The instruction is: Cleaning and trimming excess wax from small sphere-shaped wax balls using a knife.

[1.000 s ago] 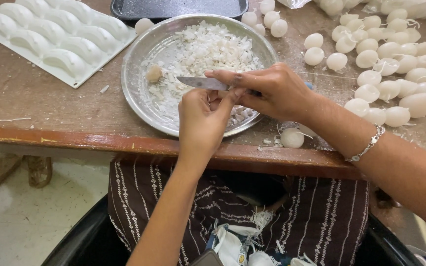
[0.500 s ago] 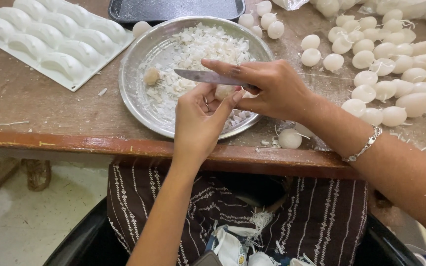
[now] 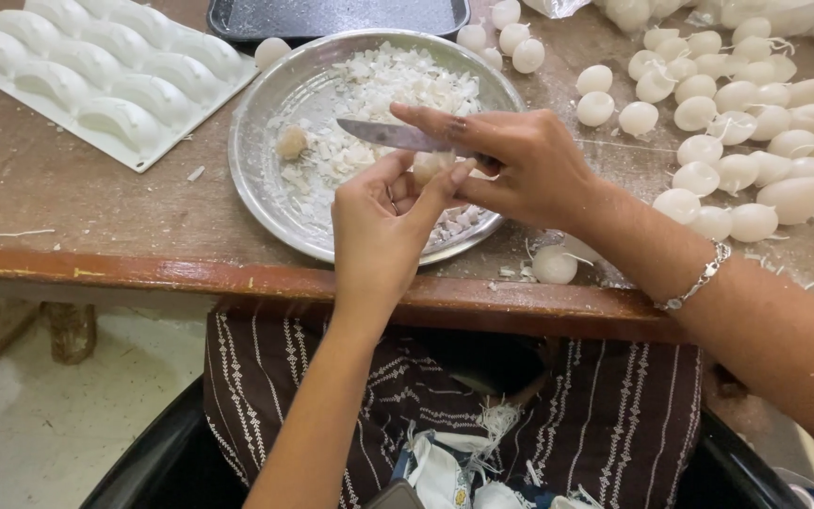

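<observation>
My left hand [image 3: 383,221] pinches a small white wax ball [image 3: 429,166] between thumb and fingers over the near side of a round metal bowl [image 3: 261,179]. My right hand [image 3: 529,170] grips a steel knife [image 3: 383,135] whose blade points left across the top of the ball. The bowl holds a heap of white wax shavings [image 3: 379,90] and one small rough lump [image 3: 290,142]. Both hands meet above the bowl's right half.
A white mould tray [image 3: 96,71] with oval cavities lies at the back left. Many white wax balls with wicks [image 3: 737,123] are spread over the right of the brown table. One ball [image 3: 555,265] lies by the table's front edge. A dark tray [image 3: 341,17] is at the back.
The knife blade has lifted slightly and shifted right over the ball. My left hand has turned the ball a little between its fingers. The bowl and loose balls stayed put.
</observation>
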